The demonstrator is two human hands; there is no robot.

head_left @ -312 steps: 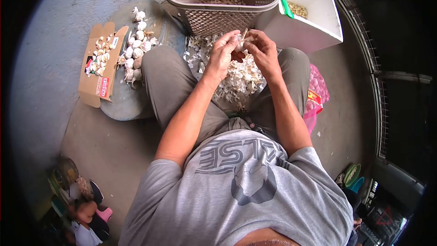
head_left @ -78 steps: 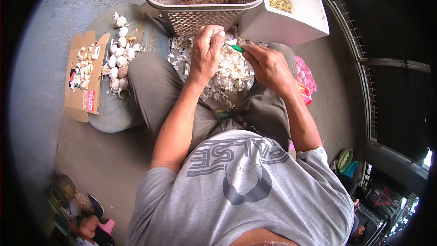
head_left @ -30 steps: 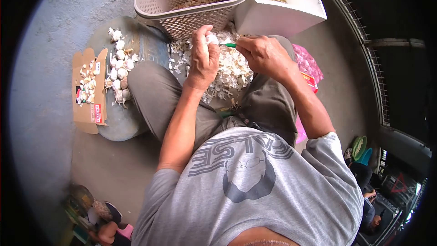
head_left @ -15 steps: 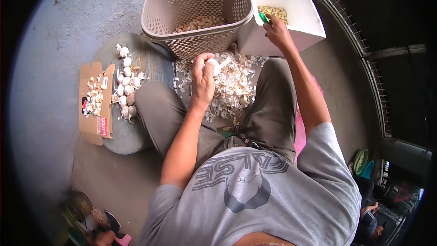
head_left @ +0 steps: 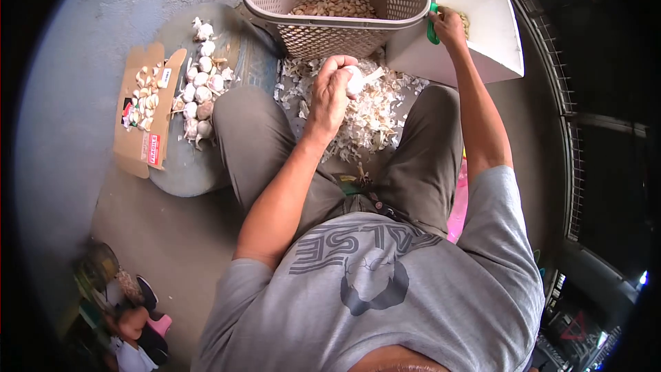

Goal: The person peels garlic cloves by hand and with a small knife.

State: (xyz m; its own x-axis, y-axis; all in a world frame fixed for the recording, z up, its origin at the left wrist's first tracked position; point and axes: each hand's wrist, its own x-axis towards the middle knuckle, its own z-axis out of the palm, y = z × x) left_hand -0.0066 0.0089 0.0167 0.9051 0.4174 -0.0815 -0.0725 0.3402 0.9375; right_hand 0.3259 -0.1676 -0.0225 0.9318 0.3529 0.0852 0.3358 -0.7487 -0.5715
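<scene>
My left hand (head_left: pixel 330 96) is closed around a white garlic bulb (head_left: pixel 354 81), its stem pointing right. Below that hand lies a heap of papery garlic skins (head_left: pixel 368 120) between my knees. My right hand (head_left: pixel 450 27) is closed on a green tool (head_left: pixel 433 23) with a loop-like shape; its exact kind cannot be made out. That hand is at the near left side of a white box (head_left: pixel 482 0), where pale garlic cloves (head_left: pixel 465 25) show, partly hidden by the hand.
A brown perforated basket (head_left: pixel 337 24) containing cloves (head_left: pixel 334 8) stands ahead. At left, several garlic bulbs (head_left: pixel 200 79) rest on a round grey-blue surface (head_left: pixel 186 172), beside an opened cardboard box (head_left: pixel 131 151) with loose cloves (head_left: pixel 145 100). Another person (head_left: pixel 134 324) is at lower left.
The view has shifted, so the basket, boxes and bulbs appear farther right or higher. The green tool in my right hand has turned more upright and shows more. My left hand keeps the bulb.
</scene>
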